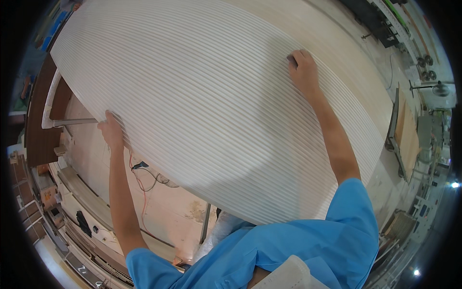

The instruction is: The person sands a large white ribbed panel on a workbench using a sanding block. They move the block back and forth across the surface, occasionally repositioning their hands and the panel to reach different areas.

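A large pale panel with fine parallel ribs (192,96) spreads out in front of me, over a smooth pale board (358,79) that shows along its far right side. At the panel's left edge, my left hand (112,131) is closed on the rim, its fingers partly hidden. My right hand (304,72) rests farther out on the ribs, near the right side. Its fingers are bent round a small dark grey piece (292,61), mostly covered by the hand, so I cannot make out its kind.
Below the left edge are a metal frame leg (74,122), a dark brown board (42,108) and cables (142,180) on the floor. Clear plastic wrap (219,233) lies close to my body. Boards on a cart (405,135) stand at right. Another person's hand (77,6) shows at the far left corner.
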Demonstrator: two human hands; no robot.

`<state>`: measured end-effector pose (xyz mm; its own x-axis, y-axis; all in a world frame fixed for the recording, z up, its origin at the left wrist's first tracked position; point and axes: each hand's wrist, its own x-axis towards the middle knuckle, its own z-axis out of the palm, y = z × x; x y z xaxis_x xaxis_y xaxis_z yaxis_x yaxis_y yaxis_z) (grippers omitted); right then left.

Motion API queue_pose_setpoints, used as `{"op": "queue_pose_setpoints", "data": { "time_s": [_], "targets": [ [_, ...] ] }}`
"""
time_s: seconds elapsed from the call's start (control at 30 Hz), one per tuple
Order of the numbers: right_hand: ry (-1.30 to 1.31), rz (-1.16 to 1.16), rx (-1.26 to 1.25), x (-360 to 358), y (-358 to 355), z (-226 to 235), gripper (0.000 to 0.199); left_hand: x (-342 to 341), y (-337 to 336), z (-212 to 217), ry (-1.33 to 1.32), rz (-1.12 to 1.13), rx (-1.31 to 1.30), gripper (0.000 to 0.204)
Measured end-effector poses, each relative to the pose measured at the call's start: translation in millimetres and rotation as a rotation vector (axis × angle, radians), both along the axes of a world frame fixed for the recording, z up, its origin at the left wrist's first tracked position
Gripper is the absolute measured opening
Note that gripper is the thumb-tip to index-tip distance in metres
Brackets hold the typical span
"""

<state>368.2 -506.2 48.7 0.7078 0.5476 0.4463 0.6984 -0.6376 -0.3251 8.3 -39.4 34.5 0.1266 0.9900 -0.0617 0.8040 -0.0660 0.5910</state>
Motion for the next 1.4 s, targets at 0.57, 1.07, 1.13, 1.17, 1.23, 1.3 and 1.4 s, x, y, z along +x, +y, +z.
{"op": "queue_pose_setpoints", "data": {
  "time_s": [0.57,1.07,1.13,1.17,1.23,1.3,1.4],
  "targets": [
    [-0.064,0.17,0.03,29.6,111.7,-12.5,0.015,-6.4,5.3,-6.5,0.01,-0.03,0.026,0.087],
    [0.024,0.086,0.005,30.7,182.3,-1.3,0.015,-3.1,5.9,-5.0,-0.015,-0.056,-0.016,0.086],
    [0.036,0.081,-0.021,45.5,258.4,-1.7,0.016,-5.2,12.1,-4.2,-0.03,-0.087,-0.036,0.087],
    [0.044,0.104,0.005,51.3,276.5,-1.4,0.016,-5.7,15.1,-5.2,-0.009,-0.087,-0.008,0.087],
    [0.0,0.108,-0.026,55.1,266.3,-4.9,0.017,-8.4,20.5,-9.3,0.051,-0.079,0.034,0.087],
    [-0.016,0.107,-0.028,40.7,207.5,-6.3,0.017,-11.8,25.3,-14.7,0.047,-0.141,0.045,0.087],
    [0.093,0.077,0.059,5.8,52.7,-0.3,0.018,-15.1,27.7,-21.3,0.017,-0.124,-0.03,0.088]
  ]
}}
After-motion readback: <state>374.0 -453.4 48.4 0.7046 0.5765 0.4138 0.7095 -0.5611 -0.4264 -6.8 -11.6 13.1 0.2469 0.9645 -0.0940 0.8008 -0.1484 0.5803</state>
